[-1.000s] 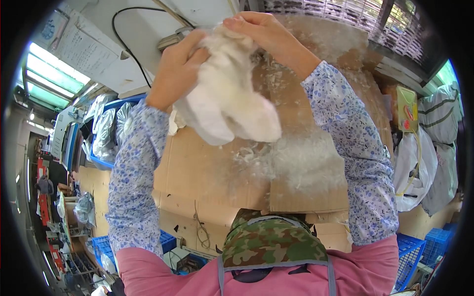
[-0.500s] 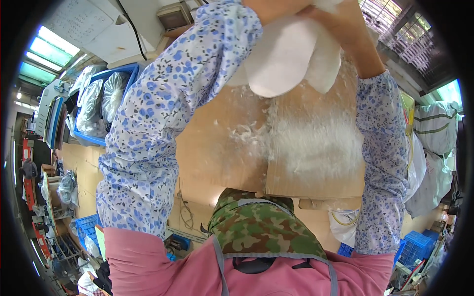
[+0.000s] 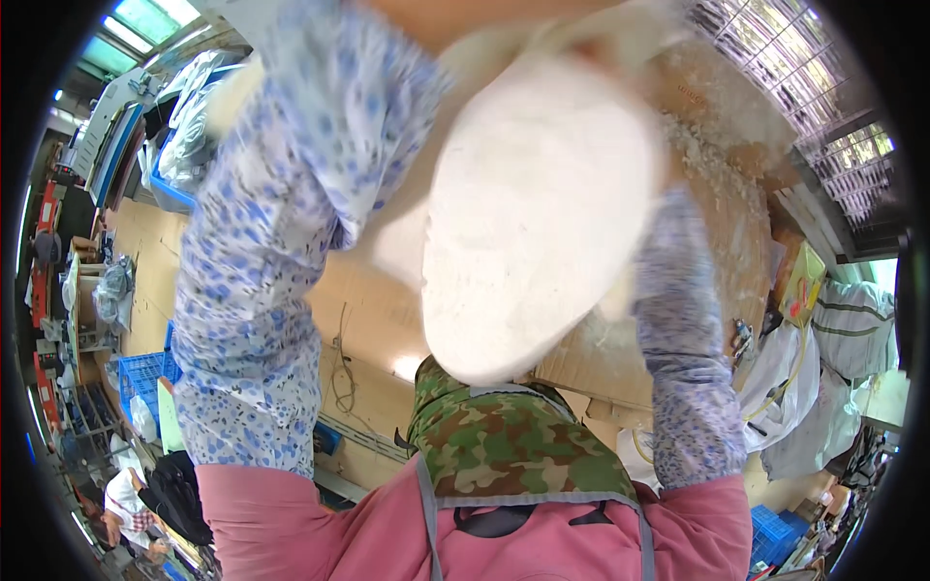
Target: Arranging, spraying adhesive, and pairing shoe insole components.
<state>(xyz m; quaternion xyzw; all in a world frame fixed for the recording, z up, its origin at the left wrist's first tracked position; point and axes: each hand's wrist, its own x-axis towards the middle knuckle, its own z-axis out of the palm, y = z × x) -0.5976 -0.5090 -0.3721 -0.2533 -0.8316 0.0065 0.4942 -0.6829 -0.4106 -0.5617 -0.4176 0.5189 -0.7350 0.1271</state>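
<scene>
A white insole-shaped pad (image 3: 542,213), rounded at its lower end, hangs large in front of me, blurred by motion. Other pale pads of the same sort (image 3: 402,242) show behind its left edge. At the upper edge my left hand (image 3: 465,17) is smeared and partly cut off, closed at the top of the pads. My right sleeve (image 3: 683,339), patterned with blue flowers, runs up to the pads' right side. Behind them, my right hand is mostly hidden and seems to hold them too. White fluff lies on the brown cardboard work surface (image 3: 610,363).
More fluff (image 3: 712,165) covers the board's far right. White sacks (image 3: 852,329) stand at the right, below a barred window (image 3: 833,145). At the left are a blue crate (image 3: 145,382) and a looped cord (image 3: 341,373). Another person (image 3: 131,504) is at the lower left.
The pads have come down and nearer to me from the far end of the board, now covering much of it. My right arm has moved left; the view has shifted.
</scene>
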